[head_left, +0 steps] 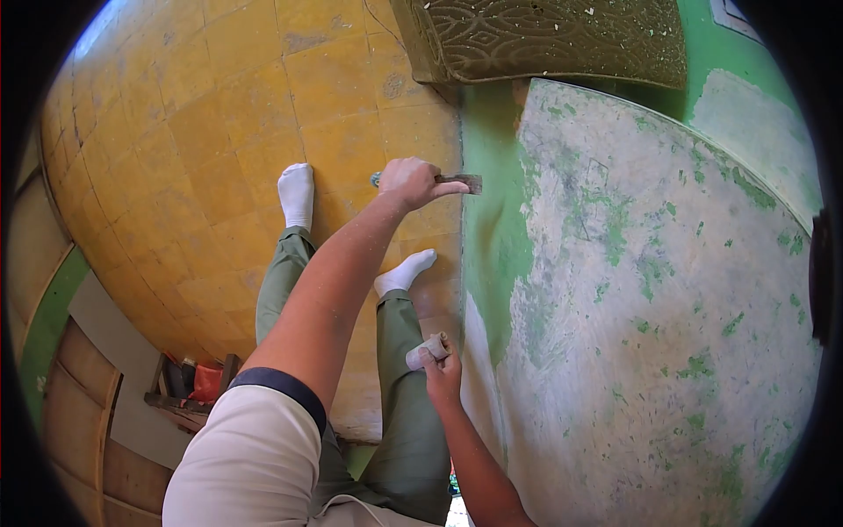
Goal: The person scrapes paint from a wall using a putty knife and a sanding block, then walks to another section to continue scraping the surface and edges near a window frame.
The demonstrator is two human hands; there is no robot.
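My left hand (409, 183) is closed around a scraper (472, 184), thumb stretched along it. The scraper's flat, worn blade points right and overlaps the lower green band of the wall (496, 228), just past the floor line. A bluish handle end shows on the other side of the fist. Lower down, my right hand (443, 379) grips a short grey-white roll (421, 353) with an open end, thumb pressed on its side. This roll is in front of my right trouser leg, near the wall. What material it is made of, I cannot tell.
The wall's whitish patch (650, 290) has green paint flecks. A brown patterned cushioned piece of furniture (553, 39), dotted with chips, stands against the wall at the top. Yellow floor tiles (211, 132) spread left. A wooden rack (180, 404) holds a red item at lower left.
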